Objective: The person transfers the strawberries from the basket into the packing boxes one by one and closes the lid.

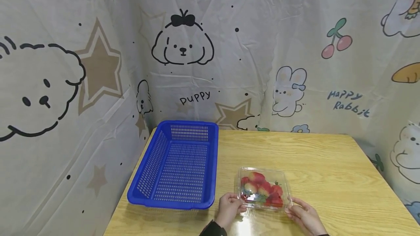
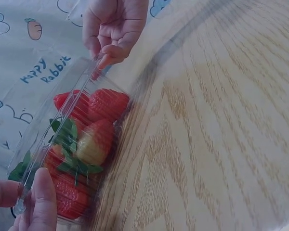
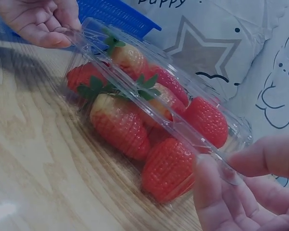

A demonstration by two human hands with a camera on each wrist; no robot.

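A clear plastic clamshell box [image 1: 263, 188] with several red strawberries inside lies near the front edge of the wooden table [image 1: 328, 170]. My left hand [image 1: 237, 203] pinches the box's near left corner, thumb on top of the rim [image 2: 33, 192]. My right hand [image 1: 293, 207] pinches the near right corner, fingers curled on the rim [image 3: 226, 173]. In the left wrist view the box [image 2: 82, 139] stretches from my left hand to the right hand [image 2: 106, 53]. In the right wrist view its lid [image 3: 144, 110] looks down over the berries, with the left hand [image 3: 58, 33] at the far corner.
An empty blue perforated plastic basket [image 1: 190, 124] stands on the table's left side, just left of the box; its edge [image 3: 115, 12] shows behind the left hand. A cartoon-printed cloth [image 1: 183, 46] hangs behind and beside the table.
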